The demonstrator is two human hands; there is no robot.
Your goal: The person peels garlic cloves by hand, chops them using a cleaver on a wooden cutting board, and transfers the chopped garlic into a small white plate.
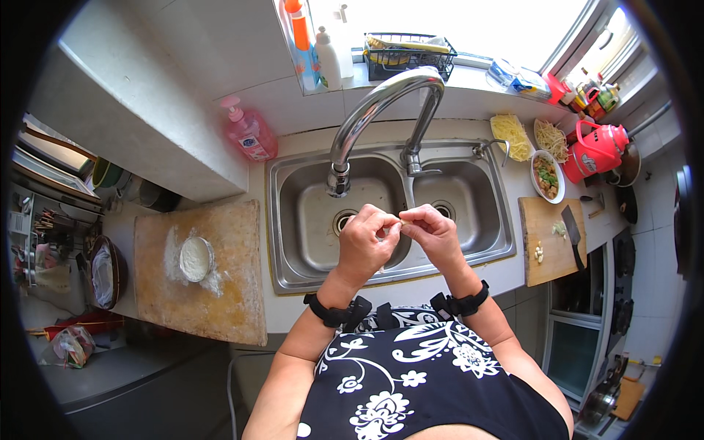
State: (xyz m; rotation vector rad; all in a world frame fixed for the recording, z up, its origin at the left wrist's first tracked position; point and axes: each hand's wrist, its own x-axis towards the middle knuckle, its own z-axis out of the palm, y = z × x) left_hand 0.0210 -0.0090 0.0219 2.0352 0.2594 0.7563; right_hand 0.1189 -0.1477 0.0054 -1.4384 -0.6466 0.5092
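Note:
Over the divider of the double-bowl stainless steel sink, my left hand and my right hand meet at the fingertips. Pinched between them is a small pale piece, possibly a garlic clove; the fingers hide most of it. Beyond my hands arches a chrome faucet, its spout over the left bowl. To the right, a wooden cutting board bears peeled garlic cloves, some chopped pale pieces and a kitchen knife.
Left of the sink, a floured wooden board carries a bowl of flour. A pink soap bottle stands behind. At the back right are shredded potato, bean sprouts, a bowl of food and a red thermos.

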